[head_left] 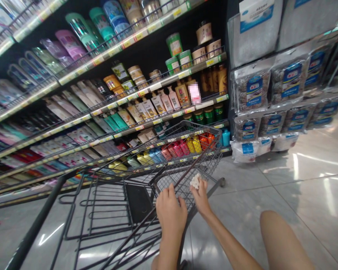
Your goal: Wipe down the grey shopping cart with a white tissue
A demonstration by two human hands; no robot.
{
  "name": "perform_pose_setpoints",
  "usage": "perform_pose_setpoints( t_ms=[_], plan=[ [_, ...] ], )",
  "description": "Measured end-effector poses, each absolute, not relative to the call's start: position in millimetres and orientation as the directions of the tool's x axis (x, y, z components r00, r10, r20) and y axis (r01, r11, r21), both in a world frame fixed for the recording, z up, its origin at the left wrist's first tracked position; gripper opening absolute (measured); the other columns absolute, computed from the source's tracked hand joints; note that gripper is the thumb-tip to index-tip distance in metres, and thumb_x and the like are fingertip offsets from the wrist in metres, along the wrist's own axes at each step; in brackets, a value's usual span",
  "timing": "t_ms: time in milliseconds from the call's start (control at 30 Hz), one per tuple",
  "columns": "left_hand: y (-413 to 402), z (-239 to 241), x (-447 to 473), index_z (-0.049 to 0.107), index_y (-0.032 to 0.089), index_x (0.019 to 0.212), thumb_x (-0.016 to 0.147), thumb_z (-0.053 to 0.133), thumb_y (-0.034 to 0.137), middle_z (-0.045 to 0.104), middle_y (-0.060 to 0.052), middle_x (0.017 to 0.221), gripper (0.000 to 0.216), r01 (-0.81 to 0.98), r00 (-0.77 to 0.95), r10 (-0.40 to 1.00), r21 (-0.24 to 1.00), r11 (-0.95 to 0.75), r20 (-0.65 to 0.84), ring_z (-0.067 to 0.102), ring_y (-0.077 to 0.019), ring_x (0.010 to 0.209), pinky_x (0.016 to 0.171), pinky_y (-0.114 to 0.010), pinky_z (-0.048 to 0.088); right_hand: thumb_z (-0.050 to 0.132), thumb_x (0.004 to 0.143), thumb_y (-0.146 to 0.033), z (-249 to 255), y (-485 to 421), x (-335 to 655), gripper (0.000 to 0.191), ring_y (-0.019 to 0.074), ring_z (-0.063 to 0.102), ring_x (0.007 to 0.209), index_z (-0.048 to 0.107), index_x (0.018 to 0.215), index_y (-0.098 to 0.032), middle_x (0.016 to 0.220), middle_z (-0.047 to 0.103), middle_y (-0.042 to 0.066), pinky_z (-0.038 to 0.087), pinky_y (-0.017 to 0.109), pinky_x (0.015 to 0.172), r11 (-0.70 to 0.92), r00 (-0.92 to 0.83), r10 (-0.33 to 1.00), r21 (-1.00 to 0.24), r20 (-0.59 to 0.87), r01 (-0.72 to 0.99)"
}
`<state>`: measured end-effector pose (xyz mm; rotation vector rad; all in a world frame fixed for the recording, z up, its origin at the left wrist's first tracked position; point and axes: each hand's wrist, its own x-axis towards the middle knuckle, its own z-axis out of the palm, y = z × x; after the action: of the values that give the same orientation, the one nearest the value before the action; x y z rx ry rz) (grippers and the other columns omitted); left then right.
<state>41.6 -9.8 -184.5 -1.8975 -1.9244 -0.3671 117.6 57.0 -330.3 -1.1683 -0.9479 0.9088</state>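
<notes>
A grey wire shopping cart [142, 202] stands tilted in view, its handle at the lower left. My left hand [171, 212] is on the cart's near side rail, fingers curled over it and thumb at the right. Just to the right, my right hand [201, 195] pinches a crumpled white tissue [195, 181] at its fingertips, beside the same rail. The tissue's lower part is hidden by the fingers. Inside the cart the wire basket and a black seat panel [137, 204] show.
Beyond the cart, store shelves [109, 108] hold rows of bottles and jars. Packs of steel scrubbers [255, 90] hang on the right. The glossy tiled floor [242, 187] reflects lights. A bare knee [278, 236] is at the lower right.
</notes>
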Motion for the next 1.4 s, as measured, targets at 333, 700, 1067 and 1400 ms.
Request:
perform_pose_setpoints(
  t_ms=[333, 700, 1067, 1400],
  plan=[
    [-12, -185, 43, 0.054, 0.009, 0.115, 0.077, 0.051, 0.018, 0.059, -0.009, 0.087, 0.039, 0.989, 0.015, 0.881, -0.138, 0.057, 0.473, 0.055, -0.0233, 0.085, 0.074, -0.035, 0.041, 0.063, 0.068, -0.039, -293, 57, 121, 0.031, 0.0217, 0.059, 0.085, 0.064, 0.089, -0.017, 0.089, 0.061, 0.006, 0.047, 0.035, 0.082, 0.089, 0.367, 0.93, -0.977, 0.012, -0.193],
    [-13, -188, 42, 0.055, 0.01, 0.113, 0.076, 0.05, 0.016, 0.058, -0.007, 0.084, 0.037, 0.991, 0.037, 0.85, -0.129, 0.037, 0.525, 0.053, -0.0225, 0.081, 0.073, -0.034, 0.04, 0.055, 0.068, -0.015, -307, 55, 125, 0.01, 0.0191, 0.059, 0.086, 0.061, 0.074, -0.02, 0.087, 0.062, 0.005, 0.047, 0.032, 0.079, 0.266, 0.415, 0.874, -0.964, 0.253, 0.026],
    [-12, -193, 44, 0.056, 0.012, 0.109, 0.075, 0.048, 0.013, 0.058, -0.006, 0.081, 0.035, 0.997, 0.008, 0.803, -0.071, 0.043, 0.595, 0.051, -0.0219, 0.08, 0.072, -0.034, 0.037, 0.072, 0.055, -0.035, -389, 59, 124, 0.031, 0.0175, 0.061, 0.057, 0.066, 0.078, -0.016, 0.067, 0.066, 0.002, 0.048, 0.028, 0.053, -0.127, 0.445, 0.779, -0.805, -0.443, -0.579],
    [-11, -192, 46, 0.056, 0.012, 0.11, 0.073, 0.048, 0.014, 0.058, -0.007, 0.082, 0.037, 0.996, 0.0, 0.808, -0.069, 0.05, 0.589, 0.052, -0.0224, 0.081, 0.073, -0.035, 0.037, 0.077, 0.045, -0.024, -357, 77, 120, 0.028, 0.0142, 0.061, 0.049, 0.062, 0.068, -0.018, 0.059, 0.067, -0.001, 0.047, 0.023, 0.042, -0.156, 0.207, 0.773, -0.495, -0.6, -0.855]
  ],
)
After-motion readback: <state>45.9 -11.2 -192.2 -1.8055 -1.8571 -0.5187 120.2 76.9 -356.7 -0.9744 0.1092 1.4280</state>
